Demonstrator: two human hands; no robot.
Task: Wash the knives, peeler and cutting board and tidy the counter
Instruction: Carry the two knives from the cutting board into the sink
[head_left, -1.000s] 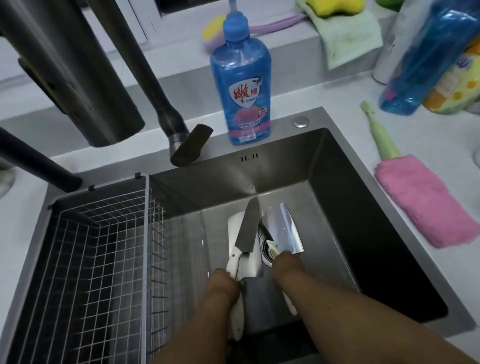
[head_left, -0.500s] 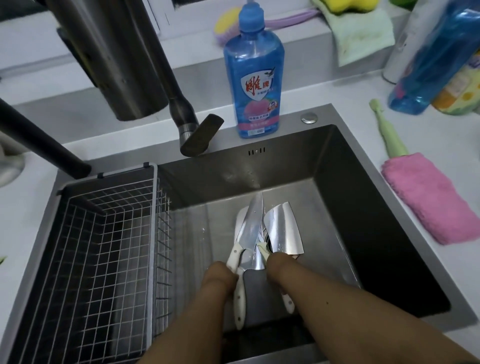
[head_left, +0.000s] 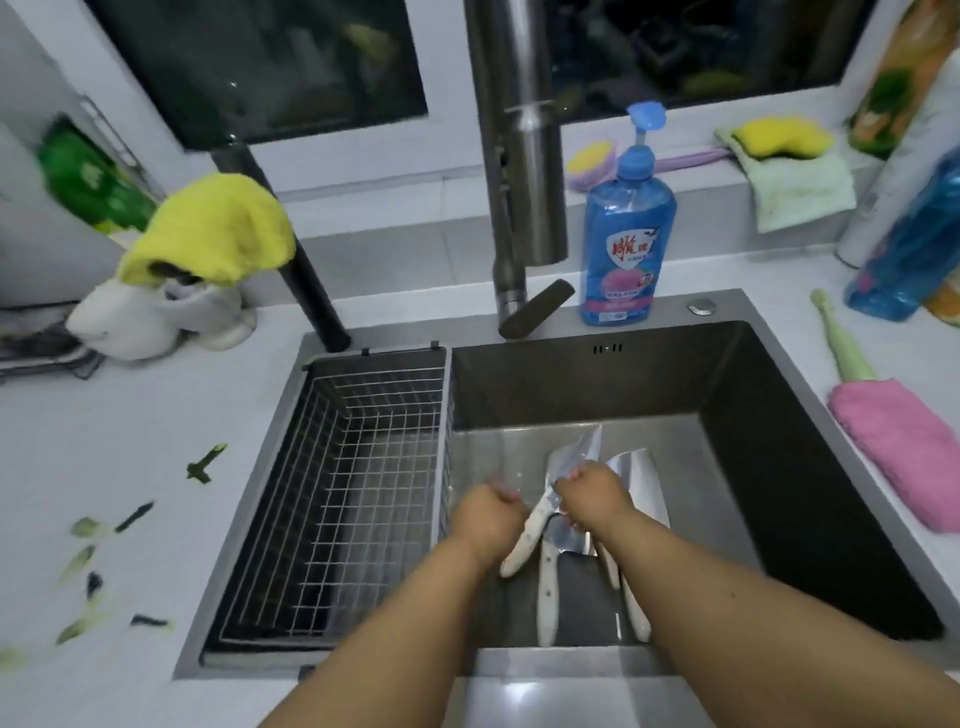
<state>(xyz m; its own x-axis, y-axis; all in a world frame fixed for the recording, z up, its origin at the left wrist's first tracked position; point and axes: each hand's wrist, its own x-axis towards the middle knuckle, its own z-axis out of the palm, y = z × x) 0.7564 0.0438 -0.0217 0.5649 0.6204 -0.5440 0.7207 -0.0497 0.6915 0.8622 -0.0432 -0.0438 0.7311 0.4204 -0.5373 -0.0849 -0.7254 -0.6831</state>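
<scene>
knives (head_left: 576, 462) in sink (head_left: 727, 415), long axes running away from me, tips beyond my fingers, white handles back toward my wrists | left hand (head_left: 485, 514) knuckles up, fingers grasping one handle | right hand (head_left: 592, 496) fingers curled over a blade, grasp unclear, I cannot tell | peel scraps (head_left: 200, 465) on surface, far left of fingers

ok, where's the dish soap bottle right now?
Head view: the blue dish soap bottle stands upright on the sink's back rim, just right of the faucet, right of centre.
</scene>
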